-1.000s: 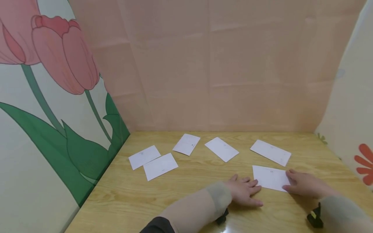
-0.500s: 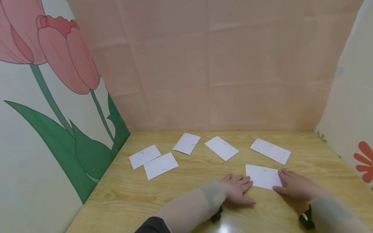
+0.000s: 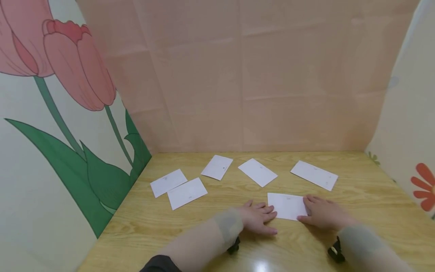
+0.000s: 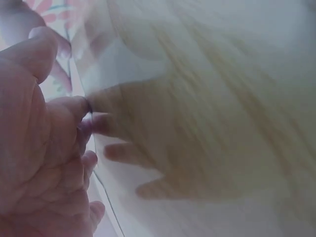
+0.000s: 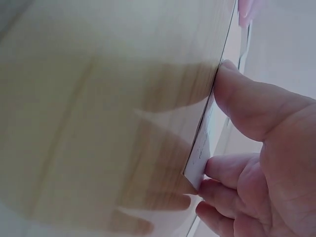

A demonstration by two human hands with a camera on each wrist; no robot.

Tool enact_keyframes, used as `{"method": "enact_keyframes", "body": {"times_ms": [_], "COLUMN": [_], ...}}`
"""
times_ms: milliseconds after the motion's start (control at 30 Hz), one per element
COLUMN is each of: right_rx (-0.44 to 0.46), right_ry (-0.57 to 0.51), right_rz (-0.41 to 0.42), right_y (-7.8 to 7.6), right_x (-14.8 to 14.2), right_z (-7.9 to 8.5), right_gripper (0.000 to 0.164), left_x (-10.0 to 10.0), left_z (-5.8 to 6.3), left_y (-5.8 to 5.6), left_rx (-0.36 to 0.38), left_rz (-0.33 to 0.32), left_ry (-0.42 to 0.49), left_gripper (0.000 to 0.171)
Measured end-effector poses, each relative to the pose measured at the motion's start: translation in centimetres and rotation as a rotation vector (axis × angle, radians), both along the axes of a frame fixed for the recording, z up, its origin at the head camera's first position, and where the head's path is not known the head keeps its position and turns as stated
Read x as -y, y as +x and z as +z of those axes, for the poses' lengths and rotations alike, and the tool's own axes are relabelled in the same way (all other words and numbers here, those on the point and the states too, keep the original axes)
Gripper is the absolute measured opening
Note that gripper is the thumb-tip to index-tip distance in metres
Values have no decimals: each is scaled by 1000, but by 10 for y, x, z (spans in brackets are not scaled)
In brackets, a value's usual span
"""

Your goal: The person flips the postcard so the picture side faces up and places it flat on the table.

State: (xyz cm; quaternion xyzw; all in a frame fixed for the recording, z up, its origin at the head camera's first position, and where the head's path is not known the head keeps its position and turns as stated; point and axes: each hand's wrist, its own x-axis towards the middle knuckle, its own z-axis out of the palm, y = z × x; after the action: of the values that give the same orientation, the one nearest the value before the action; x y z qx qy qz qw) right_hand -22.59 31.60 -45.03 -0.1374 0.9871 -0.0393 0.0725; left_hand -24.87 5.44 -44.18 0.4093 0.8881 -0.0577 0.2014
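With the right hand I'm pinching a white card by its right end; the left hand, fingers spread, is touching its left end. The card's long axis is running sideways between them. Five other cards are lying leftward or beyond.

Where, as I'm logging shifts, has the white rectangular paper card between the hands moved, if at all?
Yes: the held card has moved left, judged against the stationary white rectangular paper card farthest right.
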Motion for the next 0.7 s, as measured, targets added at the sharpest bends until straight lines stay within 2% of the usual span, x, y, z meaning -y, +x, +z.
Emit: {"method": "enact_keyframes", "body": {"times_ms": [167, 700], "right_rx": [-16, 2], "right_ry": [-4, -3], "right_rz": [31, 131], "right_y": [-3, -15], "right_x": [23, 77], "right_z": [1, 5], "right_gripper": [90, 84], "left_x": [26, 90], "left_z": [4, 2], "left_y": [0, 4], "left_rx": [17, 47], "left_rz": [10, 47], "left_ry": [-2, 64], "left_gripper": [67, 69]}}
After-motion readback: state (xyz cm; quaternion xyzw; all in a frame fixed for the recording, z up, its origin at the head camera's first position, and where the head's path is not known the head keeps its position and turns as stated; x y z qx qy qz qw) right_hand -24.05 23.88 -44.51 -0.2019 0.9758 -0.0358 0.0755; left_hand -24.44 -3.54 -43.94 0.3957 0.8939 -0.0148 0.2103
